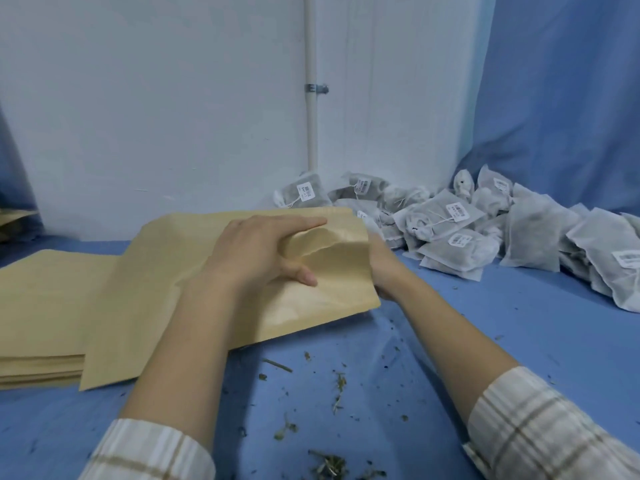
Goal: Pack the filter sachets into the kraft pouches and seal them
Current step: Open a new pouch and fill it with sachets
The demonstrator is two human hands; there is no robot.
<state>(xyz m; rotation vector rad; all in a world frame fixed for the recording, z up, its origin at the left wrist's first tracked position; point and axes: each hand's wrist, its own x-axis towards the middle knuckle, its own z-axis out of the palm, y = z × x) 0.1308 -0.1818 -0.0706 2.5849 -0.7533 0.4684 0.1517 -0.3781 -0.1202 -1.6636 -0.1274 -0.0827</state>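
A kraft pouch (166,271) lies flat on the blue cloth, its mouth end toward the right. My left hand (263,251) grips the pouch's upper layer near the mouth, fingers on top and thumb pressed into the paper, so the mouth bulges open. My right hand (384,268) holds the pouch's right edge; its fingers are mostly hidden behind the paper. A heap of white filter sachets (450,233) with small labels and strings lies to the right, against the wall.
A stack of flat kraft pouches (38,323) sits at the left, partly under the held pouch. More sachets (602,258) spread toward the right edge. Dried herb bits (329,465) litter the blue cloth (485,323) near me. White wall and pipe (311,98) stand behind.
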